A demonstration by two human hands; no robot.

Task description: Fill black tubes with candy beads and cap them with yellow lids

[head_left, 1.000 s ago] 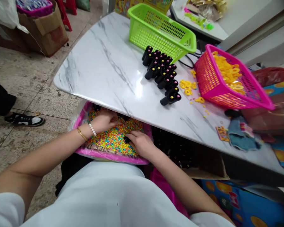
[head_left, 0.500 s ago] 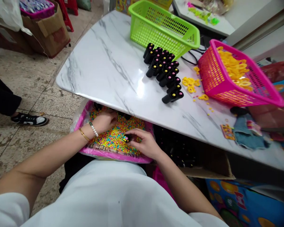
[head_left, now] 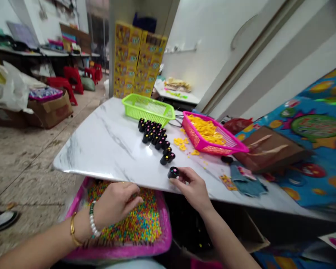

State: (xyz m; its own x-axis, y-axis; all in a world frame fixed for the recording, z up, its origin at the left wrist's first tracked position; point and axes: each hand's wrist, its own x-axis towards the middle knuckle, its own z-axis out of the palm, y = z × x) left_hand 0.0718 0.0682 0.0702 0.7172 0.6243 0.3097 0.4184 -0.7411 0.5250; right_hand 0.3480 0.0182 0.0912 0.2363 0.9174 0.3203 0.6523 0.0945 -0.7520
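Observation:
My right hand [head_left: 194, 186] pinches a small black cylinder [head_left: 173, 172] between thumb and fingers at the table's front edge. A pink ball shows in its open top. Further back stand several similar black cylinders [head_left: 156, 140] in a cluster, with pink or yellow balls in their tops. My left hand [head_left: 119, 203], its fingers curled, hovers over a pink tray [head_left: 165, 231] full of small colourful balls [head_left: 142, 224]. Its palm is turned away, so I cannot make out what lies inside the fingers.
Behind the cylinders is a green basket [head_left: 148, 112] on the marbled table [head_left: 100, 149]. A pink basket [head_left: 212, 149] of yellow ring-like pieces stands to the right, with loose yellow pieces [head_left: 182, 144] beside it. A denim item [head_left: 249, 183] and a small colourful packet [head_left: 228, 182] lie at the right.
My right hand has risen from the tray to the table with the black cylinder. My left hand has lifted off the balls. The view has tilted up.

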